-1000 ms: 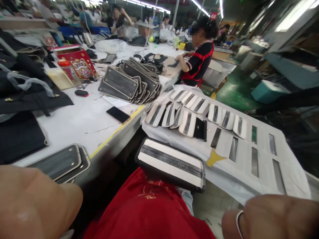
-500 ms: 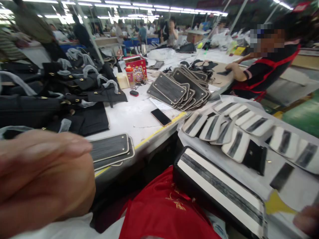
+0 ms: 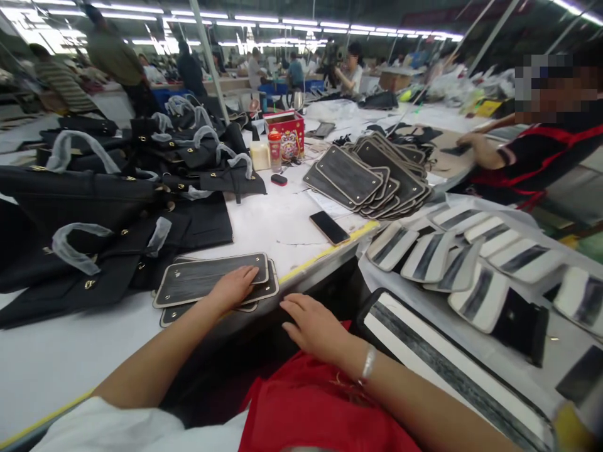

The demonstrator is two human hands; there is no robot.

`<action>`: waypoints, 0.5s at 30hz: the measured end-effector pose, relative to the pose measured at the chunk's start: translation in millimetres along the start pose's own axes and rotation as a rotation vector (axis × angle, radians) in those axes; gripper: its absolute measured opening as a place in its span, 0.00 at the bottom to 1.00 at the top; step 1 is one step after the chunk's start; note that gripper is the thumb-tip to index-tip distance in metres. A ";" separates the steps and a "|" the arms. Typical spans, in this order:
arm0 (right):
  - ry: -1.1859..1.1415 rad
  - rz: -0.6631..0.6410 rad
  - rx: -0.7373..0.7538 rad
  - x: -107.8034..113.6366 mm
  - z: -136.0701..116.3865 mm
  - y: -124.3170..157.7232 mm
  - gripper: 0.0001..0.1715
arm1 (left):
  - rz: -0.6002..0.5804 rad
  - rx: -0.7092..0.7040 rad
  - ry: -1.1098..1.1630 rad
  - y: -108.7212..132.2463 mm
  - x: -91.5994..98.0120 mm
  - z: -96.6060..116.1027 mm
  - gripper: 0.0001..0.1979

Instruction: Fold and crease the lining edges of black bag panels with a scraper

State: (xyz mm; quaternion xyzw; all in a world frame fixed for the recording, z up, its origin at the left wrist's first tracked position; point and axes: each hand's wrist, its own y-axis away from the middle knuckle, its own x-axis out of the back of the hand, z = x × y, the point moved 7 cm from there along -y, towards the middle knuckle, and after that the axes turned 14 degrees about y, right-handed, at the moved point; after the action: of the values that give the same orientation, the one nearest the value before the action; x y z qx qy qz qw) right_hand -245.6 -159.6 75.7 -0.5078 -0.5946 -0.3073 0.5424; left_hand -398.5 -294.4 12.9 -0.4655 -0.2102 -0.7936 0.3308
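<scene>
Grey panels [image 3: 200, 277] stacked by the surface's [image 3: 264, 220] edge, left hand [image 3: 233, 289] fingers over the top one, can't tell if pinching, right hand [image 3: 315, 323] fingers slightly spread, empty; likely pickup step, next needs firm edge grip.

Left hand [image 3: 233, 287] on grey panels [image 3: 191, 279], right hand [image 3: 315, 323] nearby, black bags [image 3: 85, 201]

Tubes [image 3: 300, 22] above and behind the box [image 3: 292, 141] light the table [image 3: 261, 220] brightly, with washed-out glare far left of the box, deep shadow beneath the table's edge nearer than the box, soft detail behind it, and edge stretch plus pixelation on the co-worker [image 3: 560, 160] to its right.
</scene>
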 end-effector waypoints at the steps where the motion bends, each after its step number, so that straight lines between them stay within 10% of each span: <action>1: 0.064 -0.038 0.043 -19.9 -4.4 -7.2 0.25 | 0.001 0.000 0.014 -0.6 5.1 -2.2 0.23; 5: 0.225 -0.075 0.150 -61.4 -18.2 -33.1 0.37 | 0.044 0.028 0.086 -5.2 24.5 -15.6 0.23; 10: 0.279 -0.031 0.066 -45.2 -17.8 -62.3 0.13 | 0.094 0.062 0.172 -6.0 27.3 -25.5 0.22; 15: 0.312 0.117 0.114 -35.6 -20.6 -68.5 0.17 | 0.176 0.102 0.269 -4.7 28.3 -26.4 0.19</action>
State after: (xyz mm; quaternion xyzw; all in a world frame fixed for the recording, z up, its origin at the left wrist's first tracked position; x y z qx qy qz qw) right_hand -306.6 -208.3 59.0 -0.4562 -0.4891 -0.3159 0.6729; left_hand -427.5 -317.4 25.1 -0.3544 -0.1625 -0.8050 0.4472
